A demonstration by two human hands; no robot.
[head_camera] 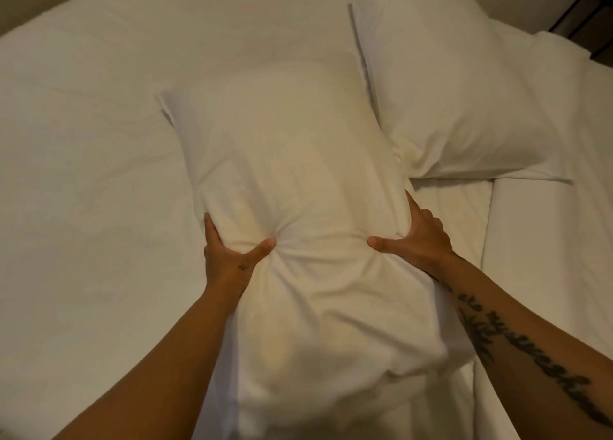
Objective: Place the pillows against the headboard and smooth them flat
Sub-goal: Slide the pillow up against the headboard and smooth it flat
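A white pillow runs lengthwise from the bottom of the view to the middle, above the bed. My left hand grips its left side, thumb pressed into the fabric. On the opposite side my right hand grips it the same way, and the cloth bunches between the thumbs. A second white pillow lies at the upper right, its near corner tucked behind the held one. The headboard cannot be made out.
The white bed sheet fills the left and middle. A folded white duvet edge lies at the right. Dark furniture shows in the top right corner beside a pale wall.
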